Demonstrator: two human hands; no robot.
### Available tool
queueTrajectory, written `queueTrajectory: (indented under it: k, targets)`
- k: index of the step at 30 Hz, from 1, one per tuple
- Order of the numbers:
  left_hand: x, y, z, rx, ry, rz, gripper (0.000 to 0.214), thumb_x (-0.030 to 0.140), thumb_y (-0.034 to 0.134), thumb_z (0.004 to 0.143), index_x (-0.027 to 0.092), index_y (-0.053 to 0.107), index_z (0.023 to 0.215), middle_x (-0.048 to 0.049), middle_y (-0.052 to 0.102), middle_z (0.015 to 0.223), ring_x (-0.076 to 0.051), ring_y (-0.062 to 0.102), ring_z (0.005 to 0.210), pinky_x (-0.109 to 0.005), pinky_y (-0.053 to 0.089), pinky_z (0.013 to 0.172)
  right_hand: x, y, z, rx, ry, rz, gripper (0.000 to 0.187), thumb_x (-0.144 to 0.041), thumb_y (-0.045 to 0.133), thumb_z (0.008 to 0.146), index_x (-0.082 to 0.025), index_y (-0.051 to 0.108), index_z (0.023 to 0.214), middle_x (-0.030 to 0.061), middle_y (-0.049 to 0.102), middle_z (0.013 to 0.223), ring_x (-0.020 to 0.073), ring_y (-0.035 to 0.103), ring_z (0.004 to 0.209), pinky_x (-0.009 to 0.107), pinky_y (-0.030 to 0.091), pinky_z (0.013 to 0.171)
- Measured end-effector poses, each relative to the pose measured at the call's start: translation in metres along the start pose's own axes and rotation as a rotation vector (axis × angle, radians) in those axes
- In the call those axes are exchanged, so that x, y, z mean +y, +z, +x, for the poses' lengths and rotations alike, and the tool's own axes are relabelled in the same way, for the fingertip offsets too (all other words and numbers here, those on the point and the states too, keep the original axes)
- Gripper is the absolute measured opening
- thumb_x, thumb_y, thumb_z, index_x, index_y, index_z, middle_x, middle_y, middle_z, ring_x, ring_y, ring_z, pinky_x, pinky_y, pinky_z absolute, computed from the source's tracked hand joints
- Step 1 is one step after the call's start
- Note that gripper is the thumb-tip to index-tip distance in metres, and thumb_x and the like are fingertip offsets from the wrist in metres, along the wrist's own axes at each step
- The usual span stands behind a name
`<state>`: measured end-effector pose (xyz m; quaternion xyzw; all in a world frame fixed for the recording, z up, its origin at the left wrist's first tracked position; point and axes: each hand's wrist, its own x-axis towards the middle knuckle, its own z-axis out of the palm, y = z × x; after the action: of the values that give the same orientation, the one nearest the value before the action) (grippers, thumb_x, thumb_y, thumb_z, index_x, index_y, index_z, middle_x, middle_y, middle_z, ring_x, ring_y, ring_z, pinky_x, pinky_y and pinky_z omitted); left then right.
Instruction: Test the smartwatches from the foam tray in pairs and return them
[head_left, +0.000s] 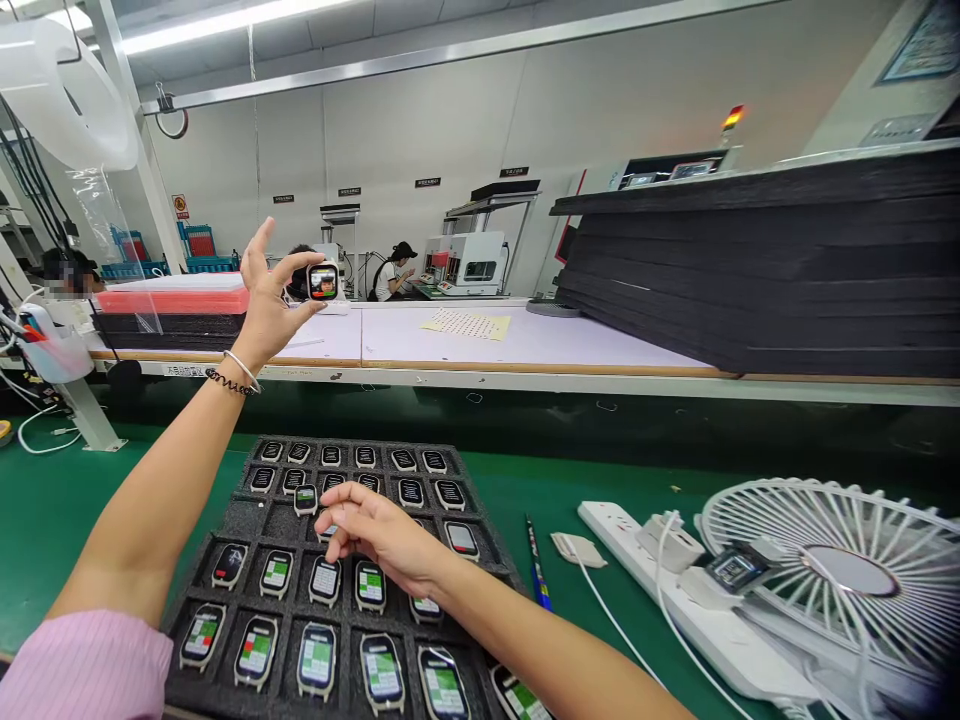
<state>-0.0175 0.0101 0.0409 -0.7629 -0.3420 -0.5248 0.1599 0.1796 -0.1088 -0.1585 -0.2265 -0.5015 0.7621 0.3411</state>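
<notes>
My left hand (pixel 264 298) is raised at eye height and pinches a small smartwatch body (pixel 323 281) between thumb and forefinger, its lit screen facing me. My right hand (pixel 379 535) rests fingers-down on a black foam tray (pixel 234 520) that lies on the green bench. The fingertips touch a watch in the tray's middle row, and the fingers are curled over it. The tray holds several rows of watch bodies (pixel 317 658), many with lit green and white screens.
A white power strip (pixel 660 580) with plugs and a white desk fan (pixel 840 570) lie at the right. A blue pen (pixel 537 565) lies beside the tray. A stack of black foam sheets (pixel 787 260) stands on the far shelf. Seated people work in the background.
</notes>
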Motion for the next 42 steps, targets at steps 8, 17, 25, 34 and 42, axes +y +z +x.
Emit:
queueTrajectory:
  k: [8, 17, 25, 34, 42]
  targets:
    - [-0.001, -0.001, 0.000, 0.005, -0.006, 0.018, 0.061, 0.064, 0.068, 0.082, 0.021, 0.062, 0.125, -0.0017, 0.016, 0.166, -0.030, 0.008, 0.150, -0.063, 0.018, 0.118, -0.002, 0.002, -0.002, -0.008, 0.003, -0.012, 0.058, -0.052, 0.091, 0.068, -0.018, 0.059, 0.100, 0.0025, 0.071, 0.091, 0.0147, 0.066, 0.064, 0.030, 0.045, 0.071]
    - [0.003, -0.002, 0.002, 0.024, 0.000, -0.075, 0.053, 0.056, 0.079, 0.077, 0.026, 0.068, 0.119, 0.0005, 0.023, 0.165, -0.034, 0.009, 0.152, -0.060, 0.009, 0.122, -0.002, 0.000, 0.000, -0.017, 0.008, -0.022, 0.060, -0.054, 0.092, 0.066, -0.017, 0.058, 0.101, 0.0027, 0.071, 0.092, 0.0143, 0.066, 0.064, 0.030, 0.045, 0.071]
    - [0.015, -0.007, 0.001, 0.060, -0.016, -0.205, 0.046, 0.029, 0.090, 0.069, 0.030, 0.074, 0.111, 0.0016, 0.032, 0.161, -0.036, 0.010, 0.151, -0.055, -0.002, 0.124, -0.001, 0.001, -0.001, -0.027, 0.016, -0.023, 0.061, -0.054, 0.092, 0.065, -0.018, 0.058, 0.101, 0.0028, 0.071, 0.092, 0.0145, 0.066, 0.065, 0.030, 0.045, 0.072]
    - [0.018, -0.005, -0.025, -0.062, -0.184, -0.544, 0.057, 0.028, 0.088, 0.066, 0.021, 0.062, 0.115, -0.0100, 0.061, 0.129, -0.032, 0.053, 0.130, -0.047, 0.046, 0.107, -0.006, -0.002, -0.001, -0.026, 0.015, -0.018, 0.060, -0.053, 0.093, 0.066, -0.018, 0.059, 0.101, 0.0024, 0.070, 0.092, 0.0142, 0.066, 0.067, 0.029, 0.046, 0.072]
    - [0.055, 0.015, -0.166, -0.300, -1.017, -1.025, 0.068, 0.015, 0.080, 0.068, 0.018, 0.049, 0.129, -0.0046, 0.069, 0.104, -0.015, 0.073, 0.075, -0.024, 0.057, 0.068, -0.026, -0.025, -0.001, 0.059, -0.110, 0.011, 0.050, -0.047, 0.090, 0.075, -0.019, 0.062, 0.106, 0.0026, 0.071, 0.096, 0.0144, 0.066, 0.070, 0.030, 0.049, 0.073]
